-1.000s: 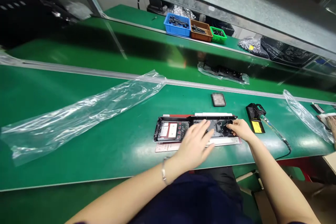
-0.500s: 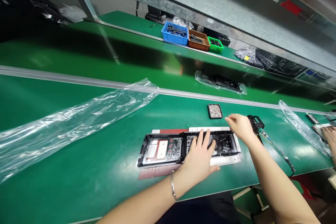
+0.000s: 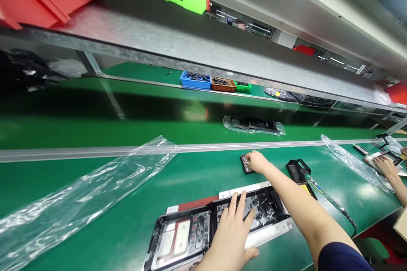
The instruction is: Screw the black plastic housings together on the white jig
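My left hand (image 3: 231, 233) lies spread over a black plastic housing (image 3: 267, 204), fingers stretched across its right section. The housing's left section has window-like openings and round holes. Beneath it is a white and red board (image 3: 271, 236). My right hand (image 3: 259, 162) reaches forward to a small black tray (image 3: 243, 166) holding many tiny metal parts. Its fingertips are pinched together at the parts; whatever is between them is hidden. Right of that forearm, a soldering iron (image 3: 324, 194) rests in a black stand (image 3: 298, 170).
Clear plastic film (image 3: 104, 186) spreads at left, with another plastic bag (image 3: 356, 163) at right. A bagged black part (image 3: 254, 125) lies farther back. Blue (image 3: 195, 80), brown (image 3: 223, 84) and green bins (image 3: 243, 87) stand under a metal shelf (image 3: 178, 46). Another person's hand (image 3: 386, 165) works at far right.
My right hand has moved left and forward from beside the housing to the tray of metal parts. My left hand stays spread on the housing. The view has tilted upward.
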The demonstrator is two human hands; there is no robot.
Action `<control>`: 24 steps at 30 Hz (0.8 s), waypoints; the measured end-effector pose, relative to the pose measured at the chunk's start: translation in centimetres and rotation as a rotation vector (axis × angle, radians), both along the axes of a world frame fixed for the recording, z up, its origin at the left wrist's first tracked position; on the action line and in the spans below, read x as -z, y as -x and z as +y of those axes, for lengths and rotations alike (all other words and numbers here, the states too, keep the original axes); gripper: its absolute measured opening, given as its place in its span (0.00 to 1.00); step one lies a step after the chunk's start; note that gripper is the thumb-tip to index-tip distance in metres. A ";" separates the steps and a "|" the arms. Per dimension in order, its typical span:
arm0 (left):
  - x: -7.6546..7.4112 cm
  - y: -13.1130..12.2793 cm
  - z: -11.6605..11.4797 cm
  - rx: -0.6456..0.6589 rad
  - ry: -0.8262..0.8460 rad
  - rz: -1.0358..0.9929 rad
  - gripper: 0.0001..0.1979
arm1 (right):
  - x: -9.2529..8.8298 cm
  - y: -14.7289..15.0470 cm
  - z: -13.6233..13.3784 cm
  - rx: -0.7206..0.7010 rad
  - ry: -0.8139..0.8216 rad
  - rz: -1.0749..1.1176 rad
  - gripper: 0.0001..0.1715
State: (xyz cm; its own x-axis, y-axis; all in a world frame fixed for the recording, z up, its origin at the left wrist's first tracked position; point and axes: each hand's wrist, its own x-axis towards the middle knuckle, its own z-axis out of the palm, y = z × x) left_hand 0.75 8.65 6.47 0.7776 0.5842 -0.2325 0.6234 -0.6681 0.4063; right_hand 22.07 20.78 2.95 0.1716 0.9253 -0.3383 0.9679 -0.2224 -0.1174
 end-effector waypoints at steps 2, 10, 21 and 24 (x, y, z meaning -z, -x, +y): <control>-0.2 0.1 0.1 0.001 0.026 -0.001 0.42 | 0.0 -0.1 0.0 -0.010 0.003 0.006 0.11; 0.1 0.8 0.3 -0.035 0.130 -0.125 0.38 | -0.5 0.0 0.4 0.013 0.049 0.051 0.10; 0.8 1.7 -0.1 -0.440 0.707 -0.865 0.19 | -0.3 -0.8 -0.4 0.201 -0.157 0.297 0.06; 0.4 1.7 0.5 -0.611 1.033 -1.051 0.17 | -1.9 -0.3 -1.2 0.290 -0.218 0.407 0.08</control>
State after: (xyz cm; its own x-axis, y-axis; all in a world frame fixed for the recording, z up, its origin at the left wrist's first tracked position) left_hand -0.93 9.17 6.03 0.5591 0.7924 -0.2439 -0.1542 0.3884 0.9085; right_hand 22.34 19.58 4.82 0.3255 0.9154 -0.2367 0.7369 -0.4025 -0.5432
